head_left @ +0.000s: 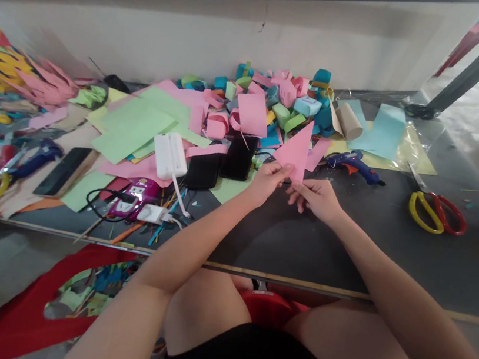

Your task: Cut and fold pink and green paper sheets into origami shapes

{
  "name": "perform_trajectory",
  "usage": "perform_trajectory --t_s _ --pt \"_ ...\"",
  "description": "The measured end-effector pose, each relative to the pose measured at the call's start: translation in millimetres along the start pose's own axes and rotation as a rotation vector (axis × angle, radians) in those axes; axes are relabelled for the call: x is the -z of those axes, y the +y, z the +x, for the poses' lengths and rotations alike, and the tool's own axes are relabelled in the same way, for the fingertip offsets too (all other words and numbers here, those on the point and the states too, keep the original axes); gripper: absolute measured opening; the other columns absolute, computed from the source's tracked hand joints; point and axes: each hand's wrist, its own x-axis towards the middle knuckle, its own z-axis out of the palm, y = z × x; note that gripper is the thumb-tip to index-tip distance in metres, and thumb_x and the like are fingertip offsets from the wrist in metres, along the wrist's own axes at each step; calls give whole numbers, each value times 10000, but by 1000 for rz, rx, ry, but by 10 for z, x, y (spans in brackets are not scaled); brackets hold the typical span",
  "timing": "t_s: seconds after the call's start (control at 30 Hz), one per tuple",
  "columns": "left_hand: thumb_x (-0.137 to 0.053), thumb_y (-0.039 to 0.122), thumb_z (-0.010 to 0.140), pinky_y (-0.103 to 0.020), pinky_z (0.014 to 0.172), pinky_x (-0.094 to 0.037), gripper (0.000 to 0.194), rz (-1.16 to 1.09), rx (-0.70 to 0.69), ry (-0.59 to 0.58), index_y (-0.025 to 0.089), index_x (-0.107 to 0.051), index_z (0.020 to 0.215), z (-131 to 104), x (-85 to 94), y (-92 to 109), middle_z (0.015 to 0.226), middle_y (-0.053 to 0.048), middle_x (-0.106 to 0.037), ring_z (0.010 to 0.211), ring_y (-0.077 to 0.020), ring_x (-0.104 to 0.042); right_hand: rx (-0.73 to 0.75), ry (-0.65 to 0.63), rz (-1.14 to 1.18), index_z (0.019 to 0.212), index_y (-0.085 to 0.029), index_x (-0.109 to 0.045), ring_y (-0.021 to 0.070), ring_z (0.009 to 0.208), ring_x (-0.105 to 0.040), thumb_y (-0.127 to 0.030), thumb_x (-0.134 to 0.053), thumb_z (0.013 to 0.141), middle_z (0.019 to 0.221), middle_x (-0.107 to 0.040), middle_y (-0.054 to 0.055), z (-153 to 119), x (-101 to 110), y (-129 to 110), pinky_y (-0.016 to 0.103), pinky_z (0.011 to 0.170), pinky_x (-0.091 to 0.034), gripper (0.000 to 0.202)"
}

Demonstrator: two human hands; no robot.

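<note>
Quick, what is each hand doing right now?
Left hand: closed, thumb and fingers pinching the pink triangular piece of paper.
Right hand: thumb and index finger pinching its bottom corner, other fingers loosely curled.

pinching a pink paper triangle [295,152] with the left hand [269,180] and right hand [317,198] over the dark desk [301,245], near a blue glue gun [357,165], with red-and-yellow scissors [426,212] farther right and a pile of colorful paper loops [285,92] behind.

Pink paper triangle [295,153], flat-faced, its sharp point upward, raised above the dark tabletop [301,247].
</note>
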Motion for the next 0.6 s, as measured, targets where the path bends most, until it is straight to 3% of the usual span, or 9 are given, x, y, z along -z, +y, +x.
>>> perform_trajectory --t_s 0.17,0.43,0.5,0.6 --pt "-804 750 633 -232 459 -225 692 -58 -4 56 185 -431 489 64 95 101 484 56 -382 473 -43 -320 -15 8 12 744 -153 -707 91 371 -535 -728 -703 751 583 -698 42 2 -35 -13 231 369 -336 576" --pt "-775 609 773 -256 434 -228 539 -104 -24 151 195 -512 550 101 162 179 525 47 -376 461 -55 -303 -41 7 25 736 -159 -722 99 388 -549 -714 -720 736 570 -692 39 -13 -65 -45 233 373 -353 555" --pt "-749 582 802 -256 435 -235 489 -127 -14 183 195 -557 573 123 189 152 529 39 -426 456 -58 -335 -34 -3 33 734 -159 -723 100 391 -552 -720 -720 732 569 -693 39 -12 -53 -25 233 381 -370 561" --pt "-759 595 766 -247 462 -309 402 -175 -13 159 199 -698 728 142 244 135 674 -7 -636 529 -81 -486 -49 -68 4 721 -152 -724 100 393 -558 -716 -729 727 552 -687 34 -24 -7 14 231 408 -409 564"
